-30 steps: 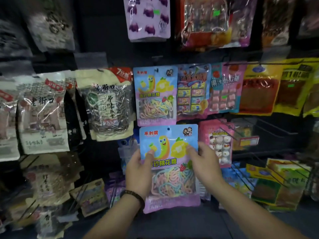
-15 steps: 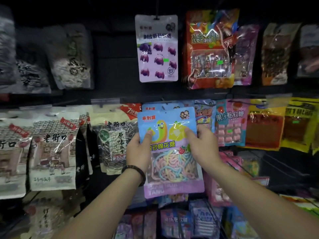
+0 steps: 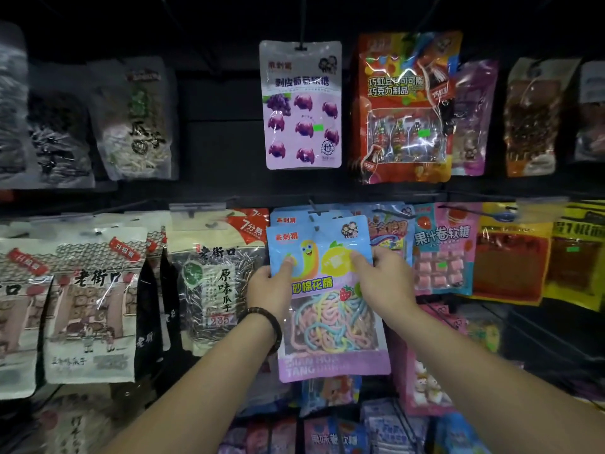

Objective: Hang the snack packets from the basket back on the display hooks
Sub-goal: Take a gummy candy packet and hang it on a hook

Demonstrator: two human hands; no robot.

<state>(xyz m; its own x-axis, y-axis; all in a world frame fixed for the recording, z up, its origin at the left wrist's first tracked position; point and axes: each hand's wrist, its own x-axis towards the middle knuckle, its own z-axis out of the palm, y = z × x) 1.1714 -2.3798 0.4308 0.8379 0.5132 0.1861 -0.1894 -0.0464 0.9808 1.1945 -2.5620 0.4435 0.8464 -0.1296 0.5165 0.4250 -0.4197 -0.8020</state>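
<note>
A blue and pink candy packet [image 3: 327,303] with a banana cartoon and rainbow-coloured strings is held upright against the display wall. My left hand [image 3: 270,288] grips its left edge, thumb on the front. My right hand [image 3: 383,283] grips its right edge the same way. The packet's top edge lies over an identical packet [image 3: 288,217] that hangs on a black display hook [image 3: 314,208] in the middle row. The hook's tip sits just above the held packet's top. No basket is in view.
Sunflower-seed bags [image 3: 212,276] hang left of the packet, a pink fruit-roll candy packet [image 3: 442,250] to its right. A purple grape gummy packet [image 3: 302,103] and a red chocolate packet [image 3: 402,106] hang in the row above. More packets fill the rows below.
Both hands have raised the candy packet from the lower row up to the middle row, over the identical hanging packet. The view has tilted upward with it.
</note>
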